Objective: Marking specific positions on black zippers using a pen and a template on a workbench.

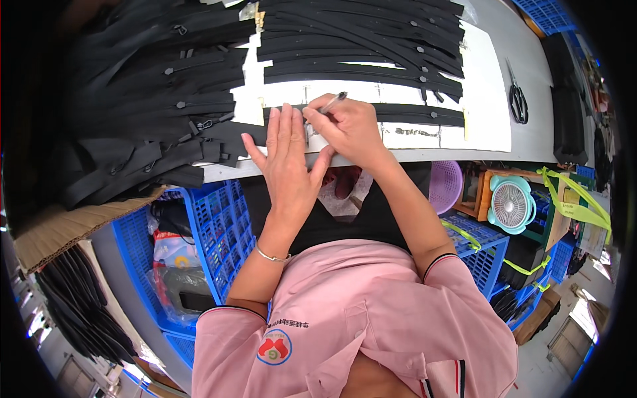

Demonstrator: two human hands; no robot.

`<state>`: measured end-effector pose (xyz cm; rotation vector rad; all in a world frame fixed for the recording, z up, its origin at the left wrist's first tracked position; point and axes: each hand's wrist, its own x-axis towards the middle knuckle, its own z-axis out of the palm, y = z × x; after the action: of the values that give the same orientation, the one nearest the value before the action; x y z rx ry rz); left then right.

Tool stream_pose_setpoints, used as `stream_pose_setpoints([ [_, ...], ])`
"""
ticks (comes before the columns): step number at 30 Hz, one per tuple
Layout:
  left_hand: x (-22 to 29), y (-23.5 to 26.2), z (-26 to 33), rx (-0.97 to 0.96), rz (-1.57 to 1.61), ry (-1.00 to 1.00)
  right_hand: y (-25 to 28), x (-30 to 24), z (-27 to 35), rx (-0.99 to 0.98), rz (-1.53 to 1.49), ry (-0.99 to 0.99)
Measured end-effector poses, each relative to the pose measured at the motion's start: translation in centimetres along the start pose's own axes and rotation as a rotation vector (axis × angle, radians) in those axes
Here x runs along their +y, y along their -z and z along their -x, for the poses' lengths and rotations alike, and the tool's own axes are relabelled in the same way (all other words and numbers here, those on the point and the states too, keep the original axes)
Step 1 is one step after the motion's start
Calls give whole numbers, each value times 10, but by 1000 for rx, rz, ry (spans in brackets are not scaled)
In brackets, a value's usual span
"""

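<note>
The left hand (286,156) lies flat, fingers together and stretched out, pressing a black zipper strip (398,114) onto the white sheet (488,126) near the desk's (531,66) front edge. Just beside it, touching at the thumb, the right hand (348,129) is closed around a pen (334,101), its tip on the strip by the left fingertips. More black strips (358,40) lie in rows toward the back edge, and a loose heap (146,99) covers the left end. Scissors (517,99) rest near the right edge. Blue crates (212,225) stand below the front edge.
</note>
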<state>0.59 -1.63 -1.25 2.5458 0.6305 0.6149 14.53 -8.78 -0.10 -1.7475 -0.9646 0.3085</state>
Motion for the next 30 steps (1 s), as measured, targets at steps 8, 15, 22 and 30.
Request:
stream_pose_setpoints([
  [8, -1, 1, 1, -29, -48, 5, 25, -3, 8, 48, -120, -6],
  [15, -1, 2, 2, -47, -78, -6, 83, 20, 23, 329, 42, -156],
  [22, 17, -2, -2, -18, -42, -32, 80, 23, 23, 320, 25, -191],
  [30, 59, -29, -11, -162, 162, -185, 79, 29, 24, 290, 102, -157],
])
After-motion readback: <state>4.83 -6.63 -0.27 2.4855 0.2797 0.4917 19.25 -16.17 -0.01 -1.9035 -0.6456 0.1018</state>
